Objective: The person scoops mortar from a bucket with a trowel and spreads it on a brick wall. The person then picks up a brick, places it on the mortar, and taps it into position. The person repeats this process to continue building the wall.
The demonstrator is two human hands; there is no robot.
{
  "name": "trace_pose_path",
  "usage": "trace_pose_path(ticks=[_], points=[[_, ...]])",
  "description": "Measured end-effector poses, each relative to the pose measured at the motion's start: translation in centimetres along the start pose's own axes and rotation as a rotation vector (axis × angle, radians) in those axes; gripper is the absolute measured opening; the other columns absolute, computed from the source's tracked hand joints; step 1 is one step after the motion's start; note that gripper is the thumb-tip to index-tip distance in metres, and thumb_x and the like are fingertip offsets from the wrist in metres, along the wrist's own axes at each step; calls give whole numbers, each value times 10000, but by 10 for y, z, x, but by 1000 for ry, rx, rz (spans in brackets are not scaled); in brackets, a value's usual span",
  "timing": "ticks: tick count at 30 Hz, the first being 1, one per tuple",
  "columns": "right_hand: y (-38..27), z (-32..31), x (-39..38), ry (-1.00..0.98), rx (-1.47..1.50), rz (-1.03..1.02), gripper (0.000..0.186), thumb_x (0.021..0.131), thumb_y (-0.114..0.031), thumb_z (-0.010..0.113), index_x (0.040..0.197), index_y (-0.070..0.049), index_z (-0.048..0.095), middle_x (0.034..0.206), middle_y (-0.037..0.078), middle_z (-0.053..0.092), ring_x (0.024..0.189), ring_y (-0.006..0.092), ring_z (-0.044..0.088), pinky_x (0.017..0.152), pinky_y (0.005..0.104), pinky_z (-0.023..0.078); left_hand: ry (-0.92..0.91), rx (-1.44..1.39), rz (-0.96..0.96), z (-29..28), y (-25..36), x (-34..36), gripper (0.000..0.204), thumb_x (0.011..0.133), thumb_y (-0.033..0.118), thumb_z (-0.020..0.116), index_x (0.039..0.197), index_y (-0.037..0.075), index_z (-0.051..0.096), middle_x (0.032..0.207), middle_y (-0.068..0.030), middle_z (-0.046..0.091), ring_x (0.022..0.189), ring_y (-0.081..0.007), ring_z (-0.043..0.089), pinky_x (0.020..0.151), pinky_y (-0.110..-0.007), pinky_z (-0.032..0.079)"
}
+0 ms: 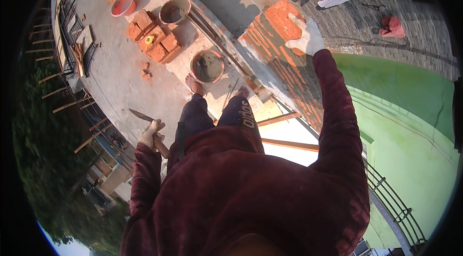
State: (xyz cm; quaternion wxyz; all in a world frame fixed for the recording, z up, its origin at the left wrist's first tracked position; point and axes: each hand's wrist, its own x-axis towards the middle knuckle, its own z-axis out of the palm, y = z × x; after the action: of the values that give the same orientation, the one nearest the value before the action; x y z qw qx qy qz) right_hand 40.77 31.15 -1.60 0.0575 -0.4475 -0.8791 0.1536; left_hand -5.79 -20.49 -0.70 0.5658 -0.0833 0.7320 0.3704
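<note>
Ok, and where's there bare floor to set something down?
Bare concrete lies between the brick stack, the wood scraps and the trowel in your left hand. It's crowded where the buckets stand beside the bricks.

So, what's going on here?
Someone in gloves is at a brick wall. Their right hand is on an orange brick, and their left hand holds a trowel. A tub of grey mix stands by their feet, with a pile of bricks nearby.

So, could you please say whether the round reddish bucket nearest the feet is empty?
Not empty: grey mortar shows inside the reddish bucket.
</note>
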Motion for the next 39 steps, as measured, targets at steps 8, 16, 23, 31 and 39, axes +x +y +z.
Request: trace_pose_path(ticks=[8,16,23,31,39], points=[[-10,-15,5,-129,52,24,1037,578,-407,925,1508,-227,501,1440,283,463,1325,457,456,1121,506,393,-53,52,-22,18,6,10,599,973,431,679,1377,4,563,1264,-156,667,648,-83,572,674,-296,553],[-21,-27,7,-200,-66,84,1094,600,-478,915,1556,-249,433,1549,281,363,1409,451,394,1164,465,370,-76,50,-53,21,8,25,628,972,432,681,1392,-15,549,1258,-174,663,647,-96,578,649,-303,565],[0,-17,8,-163,-73,39,785,861,-639,670,1526,-272,474,1542,291,393,1394,463,432,1139,492,393,-52,74,-46,15,29,33,599,969,413,681,1390,4,559,1271,-174,664,644,-94,573,663,-304,558],[0,-8,3,-30,-1,-14,744,853,-610,690,1498,-288,507,1506,289,447,1361,451,479,1112,488,427,-47,162,-36,35,57,29,584,976,445,657,1379,31,573,1291,-151,664,660,-79,555,710,-307,542],[-1,4,2,-13,10,47,750,837,-622,695,1498,-324,503,1542,271,407,1371,452,464,1129,486,411,-134,218,77,114,108,16,583,980,437,643,1359,-2,587,1240,-164,685,651,-92,567,681,-301,545]])
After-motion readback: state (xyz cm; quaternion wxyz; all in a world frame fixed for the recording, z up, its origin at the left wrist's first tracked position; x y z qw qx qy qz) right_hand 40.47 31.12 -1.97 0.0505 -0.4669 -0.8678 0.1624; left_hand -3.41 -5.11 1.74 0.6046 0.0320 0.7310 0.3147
